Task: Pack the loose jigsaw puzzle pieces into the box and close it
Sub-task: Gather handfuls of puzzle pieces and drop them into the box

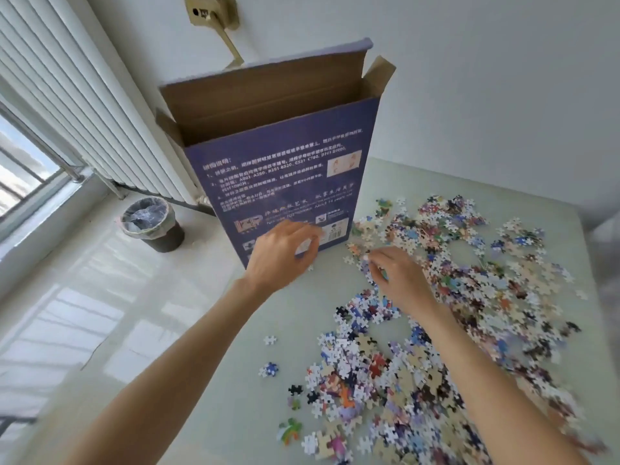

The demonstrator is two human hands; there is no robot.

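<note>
Head view: box (281,182) is stood upright at the table's (235,380) far left edge, top flaps open, brown interior visible, printed blue face turned toward the person. Loose puzzle pieces (436,330) are spread in a broad scatter across the table to the right of the box, with a few strays nearer the left edge.

Handling, as judged: pieces are light, thin and stiff card, easily scattered and hard to lift singly off a flat top; best scooped in handfuls or swept to the table edge into a cupped palm. Box is light, hollow cardboard, tall and narrow, so tipping is likely if pushed high up; best steadied low on its face or gripped by a side wall. Flaps look foldable along creases and should be pressed at the fold line when closing.

Left hand (281,253) is held against the lower front of the box, fingers loosely curled toward the panel; whether anything is pinched cannot be told, motion blur there. Right hand (399,276) is lowered on the near edge of the pile, fingers curled round what look like a few pieces.
</note>
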